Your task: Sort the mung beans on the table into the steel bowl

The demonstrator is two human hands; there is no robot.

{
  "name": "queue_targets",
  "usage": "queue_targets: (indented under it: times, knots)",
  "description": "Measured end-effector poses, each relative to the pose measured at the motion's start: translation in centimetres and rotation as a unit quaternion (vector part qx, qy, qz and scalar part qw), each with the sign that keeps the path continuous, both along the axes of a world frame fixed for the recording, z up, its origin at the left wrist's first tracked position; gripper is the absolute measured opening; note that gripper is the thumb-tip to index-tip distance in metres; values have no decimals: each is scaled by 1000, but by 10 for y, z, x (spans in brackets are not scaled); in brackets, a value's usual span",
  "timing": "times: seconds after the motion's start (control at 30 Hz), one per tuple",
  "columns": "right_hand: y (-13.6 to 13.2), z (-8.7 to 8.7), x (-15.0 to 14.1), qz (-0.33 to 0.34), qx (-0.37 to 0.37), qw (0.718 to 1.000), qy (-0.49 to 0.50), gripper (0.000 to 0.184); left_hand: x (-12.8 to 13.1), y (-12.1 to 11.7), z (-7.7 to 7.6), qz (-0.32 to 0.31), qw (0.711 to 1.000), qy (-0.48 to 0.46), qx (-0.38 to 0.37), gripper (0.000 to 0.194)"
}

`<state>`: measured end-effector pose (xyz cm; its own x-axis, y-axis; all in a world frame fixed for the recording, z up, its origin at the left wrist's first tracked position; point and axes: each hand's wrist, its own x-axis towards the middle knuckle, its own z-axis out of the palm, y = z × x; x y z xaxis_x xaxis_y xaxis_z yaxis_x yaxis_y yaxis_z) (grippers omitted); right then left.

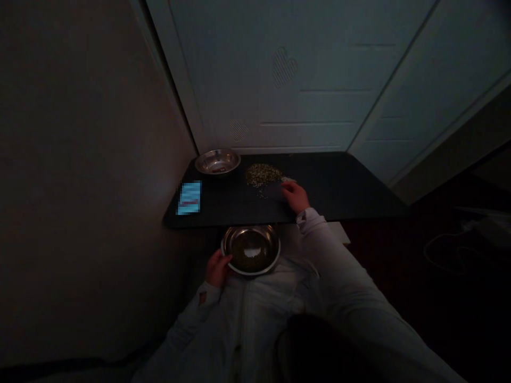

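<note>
My left hand (217, 269) grips the rim of a metal bowl (276, 254) held over my lap, below the table's front edge. Dark greenish grains cover the bowl's bottom, with a bright patch in their midst. Over the dark tabletop (339, 183), my right hand (294, 197) is closed on what looks like a thin dark card (273, 191). Just beyond that card lies a heap of mixed pale and greenish grains (263, 174), a few of them scattered toward me. A small whitish cluster (288, 180) sits beside my right fingertips.
A second metal bowl (217, 163) stands at the table's back left. In front of it a phone with a lit, blurred screen (189, 198) lies near the left edge. A white panelled door (279, 106) rises behind the table, and a wall (99, 186) borders the left.
</note>
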<state>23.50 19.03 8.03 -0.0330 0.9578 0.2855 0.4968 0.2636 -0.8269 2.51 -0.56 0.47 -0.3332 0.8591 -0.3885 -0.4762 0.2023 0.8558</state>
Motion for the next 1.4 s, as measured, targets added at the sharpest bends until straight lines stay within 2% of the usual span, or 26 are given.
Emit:
queue_targets:
  times: [0.27,0.4,0.57,0.67,0.87,1.07,1.4]
  knots:
    - [-1,-3,0,60,-10,997,38,25,-2,1,-5,-2,1000,9,1,23]
    - [-2,-2,-1,71,-12,996,48,24,0,0,-1,-2,1000,10,-9,24]
    - [-4,1,-1,40,-22,997,56,25,2,0,3,1,1000,10,-9,26]
    - [-4,2,-1,21,-16,998,49,26,0,0,-1,-1,1000,4,-1,24]
    - [-5,2,-1,40,-15,998,37,25,-2,2,-10,-2,1000,-4,17,22]
    - [-6,3,-2,73,-29,995,68,23,0,0,-3,-2,1000,3,-4,23]
    - [-6,2,0,26,-25,996,80,21,3,-1,5,-4,1000,19,-12,24]
